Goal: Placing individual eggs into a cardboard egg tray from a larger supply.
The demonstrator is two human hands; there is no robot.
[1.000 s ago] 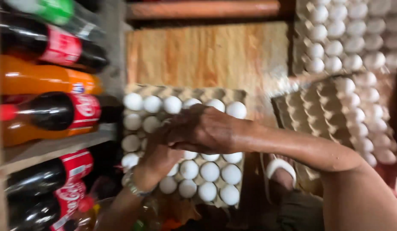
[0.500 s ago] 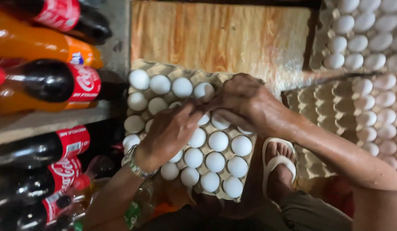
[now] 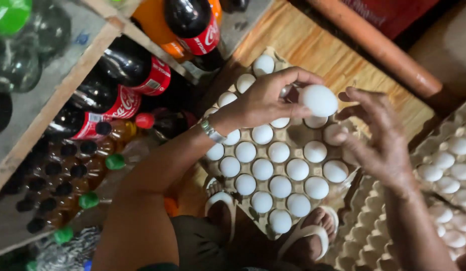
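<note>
- Wooden shelving (image 3: pixel 52 100) at left, stocked with dark cola bottles (image 3: pixel 127 70) lying on their sides, an orange soda bottle (image 3: pixel 158 22) above them, and small green-capped bottles (image 3: pixel 100 165) lower down.
- Wooden board (image 3: pixel 313 55) under and behind the tray, with a reddish-brown pole (image 3: pixel 378 47) lying across its far edge.
- Stacked empty egg trays (image 3: pixel 378 231) at lower right; beside them a further tray of white eggs (image 3: pixel 456 160) at the right edge.
- Cardboard egg tray (image 3: pixel 293 135) in the middle, most cups filled with white eggs, a few cups near the hands empty; set just above two feet in white sandals (image 3: pixel 220 200).
- Left hand (image 3: pixel 265 98) reaching in over the tray's upper part, a metal watch (image 3: pixel 211 130) on the wrist; thumb and fingertips pinching one white egg (image 3: pixel 319 99), lifted clear of the cups, above the tray's upper right.
- Right hand (image 3: pixel 378 135) just beside that egg, fingers spread and loosely curled, tips near the egg; contact with the egg impossible to tell.
</note>
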